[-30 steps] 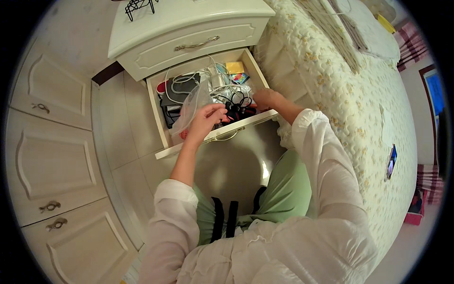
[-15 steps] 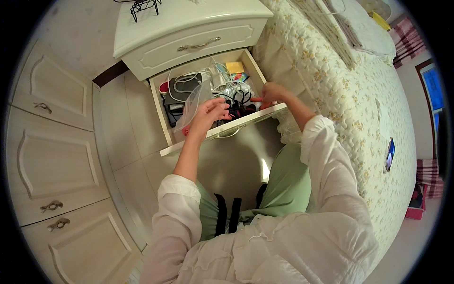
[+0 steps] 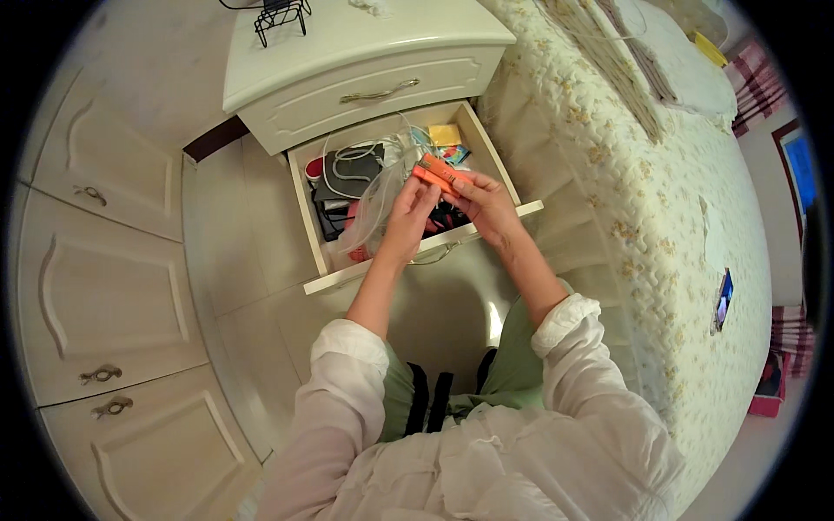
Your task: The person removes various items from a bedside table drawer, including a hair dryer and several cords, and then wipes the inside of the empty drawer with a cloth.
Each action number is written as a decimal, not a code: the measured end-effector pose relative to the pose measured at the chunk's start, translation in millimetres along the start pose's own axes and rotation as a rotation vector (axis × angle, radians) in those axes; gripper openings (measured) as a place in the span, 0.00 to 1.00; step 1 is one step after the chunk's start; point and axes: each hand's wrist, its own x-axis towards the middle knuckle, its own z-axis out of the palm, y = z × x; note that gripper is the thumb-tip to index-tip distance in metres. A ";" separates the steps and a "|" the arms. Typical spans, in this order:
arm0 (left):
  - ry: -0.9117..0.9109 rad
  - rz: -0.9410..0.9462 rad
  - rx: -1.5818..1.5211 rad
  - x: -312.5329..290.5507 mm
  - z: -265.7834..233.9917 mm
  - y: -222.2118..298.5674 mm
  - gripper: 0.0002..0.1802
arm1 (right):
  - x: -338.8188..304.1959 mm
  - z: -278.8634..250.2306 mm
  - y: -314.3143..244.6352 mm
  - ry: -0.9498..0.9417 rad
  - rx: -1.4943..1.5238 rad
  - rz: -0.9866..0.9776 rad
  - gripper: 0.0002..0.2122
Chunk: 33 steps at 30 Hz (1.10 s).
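Over the open drawer I hold a small orange oblong thing with dark print; its exact kind I cannot make out. The fingers of my left hand pinch its near left end, and my right hand grips its right end. Beneath my hands lie a clear plastic bag, white cables, a dark flat device and black and red items partly hidden by my fingers. A yellow packet rests in the far right corner, and a red round thing at the left side.
The drawer belongs to a white nightstand with a black wire rack on top. A bed with a floral quilt stands close on the right, a phone lying on it. White cabinets line the left.
My right hand has come up from the drawer's right front corner with the orange thing, meeting my left hand over the middle. My left hand now touches it too. The view has shifted slightly.
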 end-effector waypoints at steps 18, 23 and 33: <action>-0.038 0.105 0.913 1.1 -9.5 -11.1 0.31 | 11.9 -73.0 -143.2 0.440 -0.953 -0.423 0.18; -0.010 0.302 1.200 9.3 -23.8 -22.5 0.33 | -6.5 -153.3 -255.5 0.878 -1.723 -0.598 0.16; 0.112 -0.066 1.763 -3.6 -67.0 -14.0 0.41 | -27.4 -133.2 -187.2 0.682 -1.939 -1.221 0.17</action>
